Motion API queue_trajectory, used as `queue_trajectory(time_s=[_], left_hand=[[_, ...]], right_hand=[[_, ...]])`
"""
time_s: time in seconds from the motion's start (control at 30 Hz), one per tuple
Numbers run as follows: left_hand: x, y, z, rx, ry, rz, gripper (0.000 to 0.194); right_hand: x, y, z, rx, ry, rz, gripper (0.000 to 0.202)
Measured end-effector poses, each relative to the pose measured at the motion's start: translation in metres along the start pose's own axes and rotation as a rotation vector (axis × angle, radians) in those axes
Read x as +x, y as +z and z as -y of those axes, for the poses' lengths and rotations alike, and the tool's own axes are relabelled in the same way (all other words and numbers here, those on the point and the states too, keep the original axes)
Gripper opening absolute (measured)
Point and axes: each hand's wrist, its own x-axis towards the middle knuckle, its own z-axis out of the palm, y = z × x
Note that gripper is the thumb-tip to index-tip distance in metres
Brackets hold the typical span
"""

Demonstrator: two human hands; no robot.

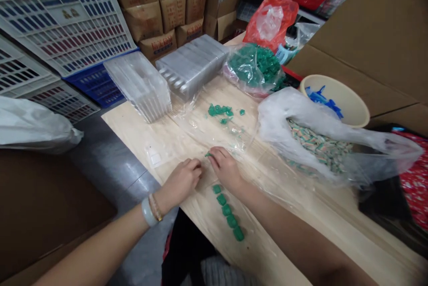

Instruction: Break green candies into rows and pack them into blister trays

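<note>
My right hand (226,168) pinches a small green plastic piece (207,154) between thumb and fingertips, just above the wooden table. Beside it on the left, my left hand (185,178) is closed with its fingers curled down; whatever it may hold is hidden. A bracelet and a pale bangle circle the left wrist. Below the hands, several green square pieces (226,210) lie in a slanting row towards the table's near edge. Farther off, a loose cluster of green pieces (220,110) rests on the tabletop.
Clear plastic trays (194,65) are stacked at the table's back left. A bag of green pieces (256,65) stands behind. To the right are a bag of patterned small pieces (316,143) and a cream bowl (351,103) with blue parts. Crates (67,14) and cartons (140,18) fill the background.
</note>
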Motion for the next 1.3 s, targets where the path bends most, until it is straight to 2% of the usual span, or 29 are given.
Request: queue_trajectory(time_s=[0.1,0.23,0.4,0.57,0.67,0.77,0.87,0.93,1.03,1.17,1.3], left_hand=[[-0.004,0.012,0.003,0.042,0.02,-0.032,0.024],[0.0,0.013,0.004,0.039,0.043,-0.051,0.025],[-0.001,0.015,0.002,0.06,0.074,-0.066,0.029],[-0.001,0.017,0.003,0.07,0.083,-0.064,0.028],[-0.001,0.016,0.004,0.062,0.086,-0.061,0.027],[0.0,0.014,0.004,-0.012,0.072,-0.083,0.024],[0.003,0.013,0.001,-0.132,-0.025,-0.216,0.026],[0.007,0.014,-0.001,-0.184,-0.092,-0.293,0.029],[0.013,0.016,-0.005,-0.249,-0.107,-0.31,0.027],[0.021,0.016,-0.013,-0.43,-0.158,-0.333,0.027],[0.029,0.015,-0.017,-0.557,-0.199,-0.345,0.017]], right_hand=[[-0.003,0.0,0.0,0.016,0.005,0.034,0.021],[-0.007,-0.005,-0.001,0.043,-0.012,0.12,0.023],[0.003,-0.01,0.0,0.014,0.097,0.037,0.02],[0.013,-0.015,-0.001,0.059,0.118,0.2,0.018],[0.014,-0.019,-0.003,0.136,0.177,0.218,0.016],[0.015,-0.023,-0.003,0.349,0.369,0.216,0.017],[0.016,-0.027,0.0,0.625,0.589,0.243,0.023],[0.016,-0.03,0.003,0.728,0.672,0.238,0.028],[0.016,-0.031,0.007,0.797,0.72,0.22,0.032],[0.015,-0.029,0.013,0.861,0.751,0.261,0.035],[0.011,-0.029,0.014,0.815,0.655,0.214,0.03]])
